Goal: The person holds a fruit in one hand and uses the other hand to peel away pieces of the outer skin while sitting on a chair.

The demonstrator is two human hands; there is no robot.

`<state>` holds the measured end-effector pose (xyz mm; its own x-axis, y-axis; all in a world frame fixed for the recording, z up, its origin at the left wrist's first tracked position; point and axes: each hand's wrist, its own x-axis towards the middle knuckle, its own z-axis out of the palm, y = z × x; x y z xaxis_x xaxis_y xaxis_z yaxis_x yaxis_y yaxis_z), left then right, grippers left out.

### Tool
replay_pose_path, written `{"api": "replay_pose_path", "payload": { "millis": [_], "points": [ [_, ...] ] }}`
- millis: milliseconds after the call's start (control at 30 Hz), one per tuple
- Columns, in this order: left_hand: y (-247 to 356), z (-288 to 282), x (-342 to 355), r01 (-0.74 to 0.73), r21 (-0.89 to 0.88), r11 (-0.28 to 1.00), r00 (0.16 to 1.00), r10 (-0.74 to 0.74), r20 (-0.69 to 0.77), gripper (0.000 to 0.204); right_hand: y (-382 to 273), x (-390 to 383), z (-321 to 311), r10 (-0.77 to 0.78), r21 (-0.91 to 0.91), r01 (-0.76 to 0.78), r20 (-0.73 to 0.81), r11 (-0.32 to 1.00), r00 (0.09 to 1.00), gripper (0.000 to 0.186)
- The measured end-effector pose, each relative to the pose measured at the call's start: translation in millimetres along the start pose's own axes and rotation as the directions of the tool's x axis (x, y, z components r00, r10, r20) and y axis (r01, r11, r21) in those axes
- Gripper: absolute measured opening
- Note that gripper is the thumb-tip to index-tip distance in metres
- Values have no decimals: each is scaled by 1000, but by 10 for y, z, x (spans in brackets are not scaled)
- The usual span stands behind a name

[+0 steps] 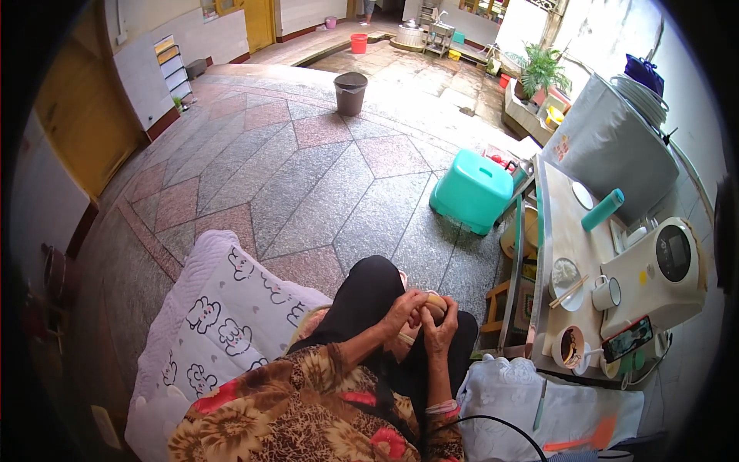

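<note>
I sit with my knees in black trousers below me. Both hands meet over my lap around a small round brownish object. My left hand curls over it from the left, and my right hand grips it from the right and below. What the object is cannot be told at this size. My sleeves are brown with a red flower pattern.
A white quilted cover with rabbit prints lies at my left. A low table at my right carries bowls, chopsticks, a white mug, a phone, a teal flask and a white appliance. A teal plastic stool and a grey bucket stand on the stone floor.
</note>
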<state>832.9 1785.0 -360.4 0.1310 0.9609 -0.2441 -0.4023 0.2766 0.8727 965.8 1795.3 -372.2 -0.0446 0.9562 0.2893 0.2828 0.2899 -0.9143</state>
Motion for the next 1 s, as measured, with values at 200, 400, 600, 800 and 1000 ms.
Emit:
{"api": "replay_pose_path", "payload": {
  "millis": [200,400,600,800,1000],
  "points": [
    [-246,98,164,123,-456,881,992,-108,59,37,-123,19,56,-128,-279,127,12,952,992,45],
    [-334,12,270,70,-471,879,995,-95,-30,39,-69,96,191,-95,-223,86,-27,971,995,34],
    [-377,-8,538,152,-479,864,988,-139,64,39,160,235,156,126,-74,-129,-40,989,991,36],
    [-537,-402,907,409,-558,722,909,-378,177,52,115,235,157,49,-49,-40,195,998,980,39],
    [-577,-331,925,417,-526,741,909,-336,247,44,181,220,187,33,-251,-3,116,968,993,37]
  ]
}}
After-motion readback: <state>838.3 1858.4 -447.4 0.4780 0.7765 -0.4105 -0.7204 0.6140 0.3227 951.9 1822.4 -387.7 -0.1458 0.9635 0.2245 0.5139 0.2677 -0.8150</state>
